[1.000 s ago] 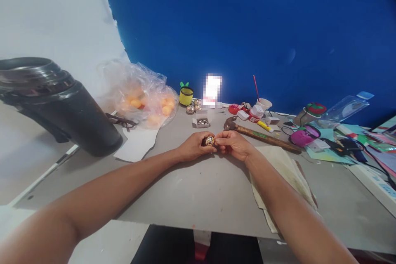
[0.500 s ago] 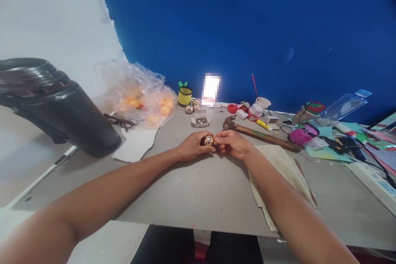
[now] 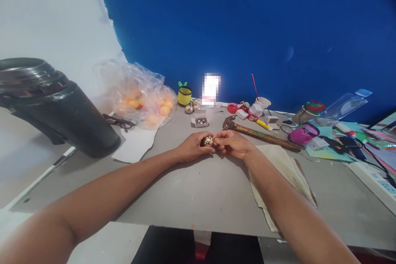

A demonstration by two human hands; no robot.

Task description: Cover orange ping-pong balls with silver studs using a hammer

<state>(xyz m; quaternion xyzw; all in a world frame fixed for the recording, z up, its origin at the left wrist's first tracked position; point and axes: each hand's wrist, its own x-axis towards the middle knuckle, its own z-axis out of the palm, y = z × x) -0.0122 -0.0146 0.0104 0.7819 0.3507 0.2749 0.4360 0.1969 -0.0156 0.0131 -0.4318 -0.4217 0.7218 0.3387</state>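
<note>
My left hand (image 3: 194, 147) is wrapped round a small ball (image 3: 208, 141) studded with shiny silver and gold pieces that look like thumbtack heads. Thumb and fingertips of my right hand (image 3: 229, 142) are pinched together at the ball's right side; anything between them is too small to make out. Just beyond my hands lies an open little box (image 3: 200, 122) of shiny metal pieces, probably thumbtacks. More shiny studded balls (image 3: 189, 109) rest farther back. A hammer (image 3: 261, 134) with a wooden handle lies to the right of my right hand.
A large dark thermos (image 3: 74, 111) and a plastic bag of oranges (image 3: 139, 99) stand left. A cloth (image 3: 278, 173) lies under my right forearm. Behind are a yellow cup (image 3: 185, 96) and a paper cup (image 3: 262, 102); a power strip (image 3: 375, 181) sits at right.
Little differs. The ball has turned slightly in my left hand, and both hands stay in nearly the same place.
</note>
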